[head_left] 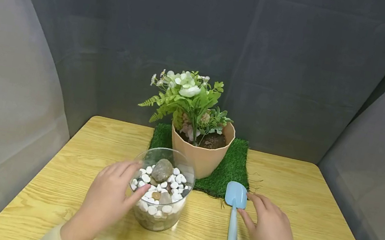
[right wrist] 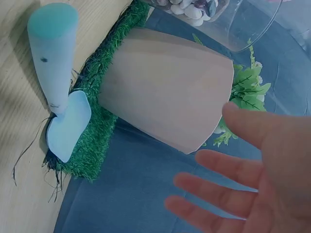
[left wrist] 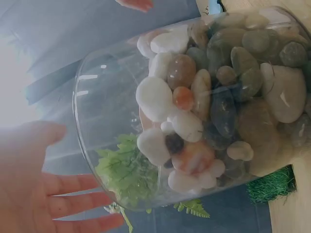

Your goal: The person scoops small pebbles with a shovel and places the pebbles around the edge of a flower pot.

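Note:
A clear glass jar (head_left: 157, 216) filled with pebbles stands on the table, white stones on top and darker ones below. My left hand (head_left: 111, 191) is at the jar's left rim, fingers and thumb spread; whether it touches the glass I cannot tell. In the left wrist view the left hand (left wrist: 53, 179) shows extended fingers beside the rim. On the table to the right lies a light blue trowel (head_left: 233, 216), its blade on the edge of the turf mat. My right hand (head_left: 269, 230) hovers just right of it, fingers apart and holding nothing.
Behind the jar, a peach flowerpot (head_left: 201, 159) with soil, green leaves and white flowers (head_left: 190, 90) stands on a green artificial turf mat (head_left: 234, 165). Dark cloth (head_left: 300, 70) hangs behind the wooden table (head_left: 315, 208), and grey cloth lines both sides.

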The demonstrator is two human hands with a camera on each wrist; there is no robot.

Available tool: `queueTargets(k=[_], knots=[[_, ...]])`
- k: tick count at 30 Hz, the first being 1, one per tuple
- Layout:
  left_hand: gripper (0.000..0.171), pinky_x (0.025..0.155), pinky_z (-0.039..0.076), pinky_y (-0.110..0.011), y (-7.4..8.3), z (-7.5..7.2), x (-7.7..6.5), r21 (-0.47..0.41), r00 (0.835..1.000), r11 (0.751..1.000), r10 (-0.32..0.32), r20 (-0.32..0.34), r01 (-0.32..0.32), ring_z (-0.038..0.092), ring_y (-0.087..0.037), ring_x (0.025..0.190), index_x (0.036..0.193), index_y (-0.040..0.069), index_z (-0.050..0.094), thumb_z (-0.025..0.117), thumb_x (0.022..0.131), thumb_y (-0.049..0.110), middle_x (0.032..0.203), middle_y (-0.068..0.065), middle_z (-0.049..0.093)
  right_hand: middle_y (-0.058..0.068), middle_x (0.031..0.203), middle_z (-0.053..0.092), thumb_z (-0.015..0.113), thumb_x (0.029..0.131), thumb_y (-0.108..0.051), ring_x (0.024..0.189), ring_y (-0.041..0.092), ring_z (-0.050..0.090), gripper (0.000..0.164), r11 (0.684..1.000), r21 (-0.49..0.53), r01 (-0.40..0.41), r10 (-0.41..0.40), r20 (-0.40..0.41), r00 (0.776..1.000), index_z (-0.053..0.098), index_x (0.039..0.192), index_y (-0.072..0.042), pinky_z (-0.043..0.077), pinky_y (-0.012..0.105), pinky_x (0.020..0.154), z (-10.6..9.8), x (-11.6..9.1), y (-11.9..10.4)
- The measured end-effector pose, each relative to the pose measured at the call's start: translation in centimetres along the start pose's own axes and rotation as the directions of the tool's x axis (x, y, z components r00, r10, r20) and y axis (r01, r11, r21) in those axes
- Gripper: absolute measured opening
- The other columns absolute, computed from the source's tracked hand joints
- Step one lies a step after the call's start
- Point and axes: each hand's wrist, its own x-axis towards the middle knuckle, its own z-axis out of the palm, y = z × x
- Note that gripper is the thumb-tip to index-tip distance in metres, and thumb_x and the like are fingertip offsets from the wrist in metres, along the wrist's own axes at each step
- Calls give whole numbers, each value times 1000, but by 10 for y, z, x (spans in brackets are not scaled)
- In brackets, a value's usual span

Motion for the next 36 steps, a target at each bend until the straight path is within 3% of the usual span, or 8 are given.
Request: queueTargets(k=[5, 9, 12, 16, 22, 27, 32, 36], knots=[[31, 81, 62, -47, -8, 2, -3, -69, 987, 998, -8, -158, -3, 70, -31, 98, 109, 3, 69, 79, 90, 26, 104, -10, 72, 13, 103, 75, 83, 87, -26, 90, 34, 73, 33, 1000, 29, 5, -2, -87, 996, 74, 111, -5, 61, 54, 74, 2, -2, 2], [28, 76, 60, -44, -15, 4, -5, -119, 977, 992, -59, -207, 35, 68, -29, 93, 107, 2, 68, 79, 89, 20, 101, -11, 70, 9, 93, 74, 82, 88, -24, 80, 28, 71, 26, 999, 39, -6, 10, -118, 993, 74, 106, -6, 60, 50, 67, 4, -3, 4], [29, 74, 59, -44, -21, 6, -6, -163, 971, 983, -123, -204, 90, 66, -30, 93, 110, 1, 66, 78, 91, 20, 102, -11, 68, 7, 88, 73, 82, 87, -22, 73, 24, 68, 22, 999, 46, -9, 15, -138, 990, 75, 103, -7, 57, 45, 61, 5, -3, 4], [36, 75, 57, -45, -26, 8, -9, -240, 965, 950, -232, -120, 199, 64, -30, 100, 121, 1, 61, 73, 96, 24, 112, -12, 65, 4, 83, 71, 83, 86, -19, 66, 17, 63, 19, 999, 48, -10, 17, -155, 988, 76, 100, -8, 51, 35, 54, 6, -4, 3], [59, 95, 56, -58, -27, 9, -13, -390, 944, 861, -317, 91, 326, 58, -41, 125, 145, 2, 41, 68, 101, 32, 141, -19, 52, 3, 83, 71, 83, 87, -19, 66, 17, 63, 18, 998, 59, -36, 43, -126, 991, 76, 100, -9, 51, 34, 54, 7, -4, 4], [75, 110, 41, -70, -30, 14, -16, -531, 944, 782, -291, 155, 328, 41, -51, 142, 153, -1, 21, 67, 101, 26, 158, -25, 30, 4, 86, 72, 80, 90, -21, 69, 16, 64, 17, 994, 82, -70, 77, -85, 993, 75, 101, -9, 54, 36, 58, 9, -6, 4], [84, 116, 28, -75, -35, 21, -17, -612, 942, 716, -254, 220, 335, 27, -55, 148, 159, 0, 9, 64, 102, 26, 165, -28, 17, 5, 89, 73, 79, 91, -22, 73, 18, 67, 18, 991, 103, -91, 97, -56, 994, 75, 103, -9, 56, 39, 61, 10, -5, 4], [91, 115, 26, -77, -39, 29, -17, -633, 939, 695, -213, 271, 341, 21, -57, 150, 162, 3, 3, 65, 100, 27, 168, -27, 11, 6, 94, 75, 78, 92, -23, 79, 22, 70, 20, 987, 124, -106, 109, -24, 994, 75, 106, -9, 59, 43, 64, 11, -5, 3]])
